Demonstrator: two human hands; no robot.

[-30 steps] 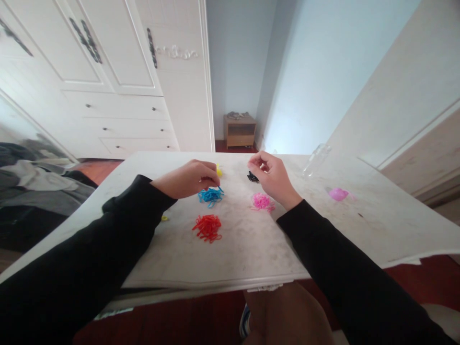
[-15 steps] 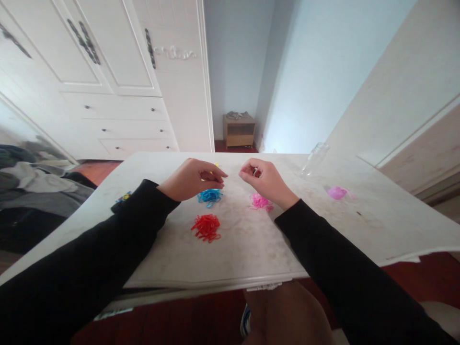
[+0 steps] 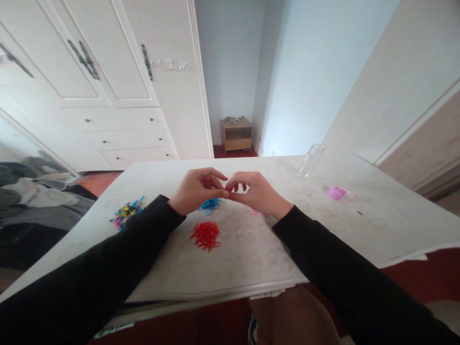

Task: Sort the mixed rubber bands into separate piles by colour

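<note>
My left hand [image 3: 196,189] and my right hand [image 3: 256,190] meet fingertip to fingertip above the table, both pinched closed. Whatever is between their fingers is too small to make out. Beneath my left hand lies a pile of blue rubber bands [image 3: 211,206], partly covered by it. Nearer to me sits a pile of red rubber bands [image 3: 205,235]. Only a bit of the pink rubber bands [image 3: 253,211] shows under my right hand. By my left sleeve is a mixed heap of coloured rubber bands [image 3: 126,212], partly hidden by the sleeve.
A clear glass bottle or jar [image 3: 311,161] stands at the table's back right. A pink rounded object [image 3: 336,192] and a small dark piece [image 3: 360,212] lie on the right side of the white table [image 3: 244,258]. Clothes [image 3: 32,201] are heaped off its left edge.
My hands, apart before, have come together at the fingertips. The view has shifted, and more of the mixed heap shows beside my left sleeve. My right hand covers more of the pink rubber bands.
</note>
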